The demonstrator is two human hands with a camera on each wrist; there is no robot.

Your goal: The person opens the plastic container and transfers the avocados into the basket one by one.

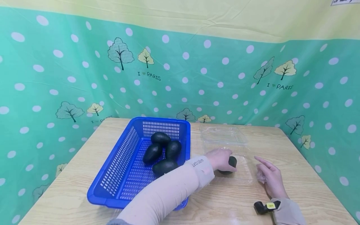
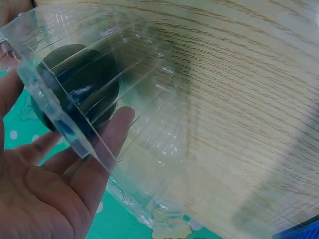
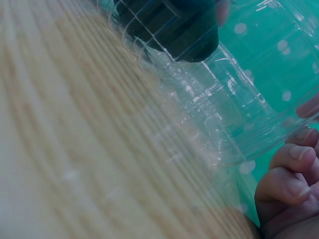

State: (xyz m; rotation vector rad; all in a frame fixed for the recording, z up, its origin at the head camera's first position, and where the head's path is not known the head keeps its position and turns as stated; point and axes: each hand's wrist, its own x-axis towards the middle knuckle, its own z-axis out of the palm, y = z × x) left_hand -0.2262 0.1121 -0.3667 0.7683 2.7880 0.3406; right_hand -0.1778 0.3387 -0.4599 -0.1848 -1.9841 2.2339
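My left hand reaches across the blue basket's right side and holds a dark avocado inside a clear plastic clamshell box. In the left wrist view, its fingers curve about the avocado, seen through the ribbed clear wall. The box's lid lies folded back toward the curtain. Just right of the box is my right hand, index finger pointing out and the other fingers curled round a bit of crumpled clear plastic. The right wrist view shows these curled fingers beside the box's rim.
A blue plastic basket with several avocados stands on the wooden table, left of the box. Behind the table hangs a green dotted curtain. A black strap device is on the right wrist.
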